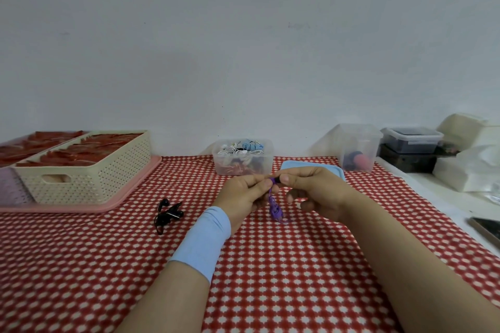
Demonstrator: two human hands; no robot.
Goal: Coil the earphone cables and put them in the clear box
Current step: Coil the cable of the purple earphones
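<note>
Item: purple earphone cable (276, 207), centre of frame, hanging in a partly bunched strand just above the worktop (270, 273).

Hands: left hand (243, 193) and right hand (318, 192) are both pinching the cable's upper end, fingertips meeting.

Clear box (270, 163), above the hands in the frame: standing open and holding several wound cables in white, blue and red. Blue lid (290, 163) is lying just right of it.

Black earphones (169, 214), left of centre: lying loose and uncoiled on the worktop.

Progress: appearing well along. The purple set is being coiled and the black set is waiting, with both yet to be boxed.
</note>
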